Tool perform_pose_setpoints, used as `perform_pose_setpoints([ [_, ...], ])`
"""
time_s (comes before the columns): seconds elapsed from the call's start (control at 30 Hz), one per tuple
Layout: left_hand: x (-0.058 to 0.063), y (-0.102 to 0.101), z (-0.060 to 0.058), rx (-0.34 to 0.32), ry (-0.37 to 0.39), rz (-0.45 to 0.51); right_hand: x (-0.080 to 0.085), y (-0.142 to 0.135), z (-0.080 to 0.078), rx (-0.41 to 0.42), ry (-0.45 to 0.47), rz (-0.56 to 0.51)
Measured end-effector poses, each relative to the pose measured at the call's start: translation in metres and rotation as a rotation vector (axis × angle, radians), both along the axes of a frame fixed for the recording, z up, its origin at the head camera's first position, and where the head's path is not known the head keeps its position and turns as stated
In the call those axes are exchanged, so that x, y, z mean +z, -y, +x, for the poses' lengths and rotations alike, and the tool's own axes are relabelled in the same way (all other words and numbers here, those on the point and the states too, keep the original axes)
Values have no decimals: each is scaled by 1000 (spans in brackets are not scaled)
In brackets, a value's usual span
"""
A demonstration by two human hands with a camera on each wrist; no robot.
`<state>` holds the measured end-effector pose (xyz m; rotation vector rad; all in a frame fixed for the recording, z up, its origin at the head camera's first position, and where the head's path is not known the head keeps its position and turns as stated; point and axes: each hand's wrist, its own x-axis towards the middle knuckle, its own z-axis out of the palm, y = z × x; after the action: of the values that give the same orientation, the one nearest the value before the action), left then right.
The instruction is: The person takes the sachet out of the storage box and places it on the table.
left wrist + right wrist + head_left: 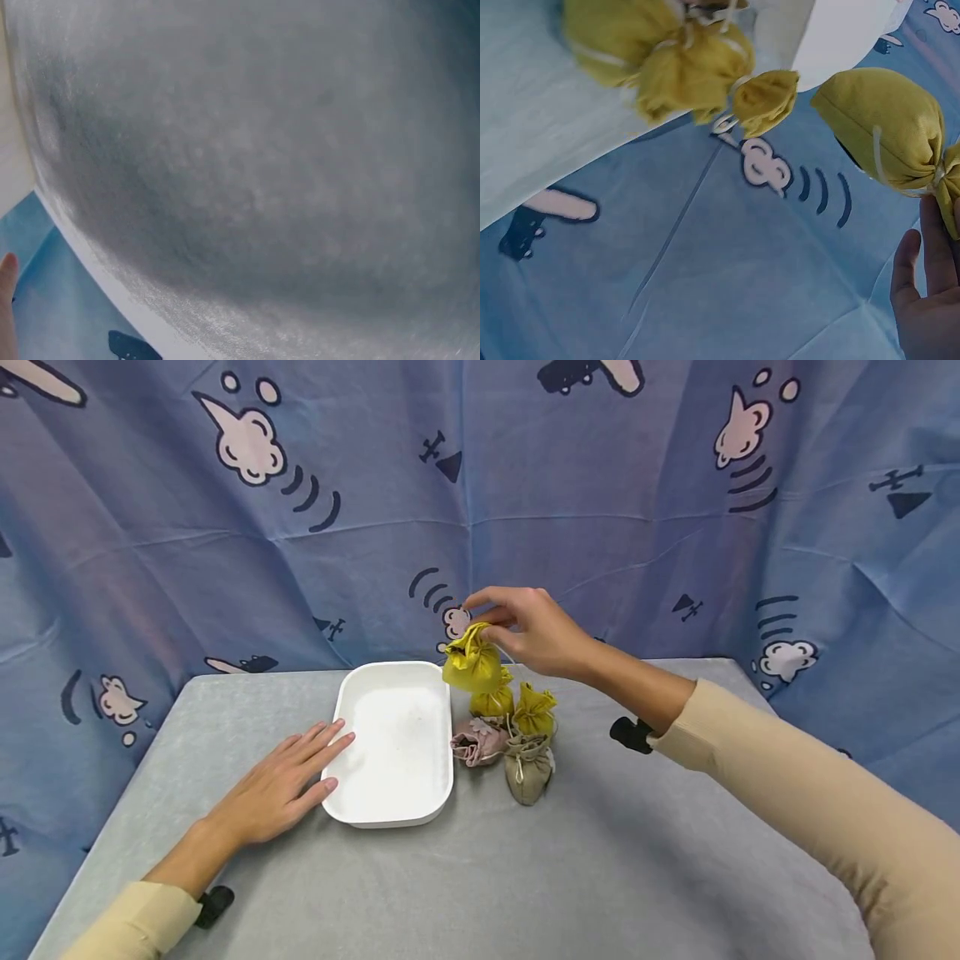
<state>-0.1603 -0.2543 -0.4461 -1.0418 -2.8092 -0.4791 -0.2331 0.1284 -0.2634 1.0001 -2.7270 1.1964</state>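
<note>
My right hand (536, 631) pinches a yellow drawstring pouch (472, 667) by its gathered neck, holding it in the air beside the far right corner of a white tray (393, 814). In the right wrist view the same pouch (885, 127) hangs from the fingers. Below it, on the table, sit two more yellow pouches (534, 712), a pink pouch (480, 743) and a grey-beige pouch (528, 770). Nothing lies inside the tray. My left hand (273, 785) rests with its fingers spread at the tray's left rim.
A grey cloth covers the table (495, 885). Behind and around it hangs a blue patterned curtain (390, 527), close to the table's far edge. Dark wrist devices sit at both cuffs. The left wrist view shows mostly blurred tabletop (262, 150).
</note>
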Motion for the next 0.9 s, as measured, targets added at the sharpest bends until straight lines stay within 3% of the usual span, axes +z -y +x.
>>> perform_pose_setpoints([
  [0.33,1,-1,0,2,0,7,11,-46,10,-63,-45,37],
  [0.6,1,-1,0,-4,-2,9,10,-82,21,-125,-82,58],
  [0.9,1,-2,0,-5,-7,15,1,-108,32,-200,-34,97],
])
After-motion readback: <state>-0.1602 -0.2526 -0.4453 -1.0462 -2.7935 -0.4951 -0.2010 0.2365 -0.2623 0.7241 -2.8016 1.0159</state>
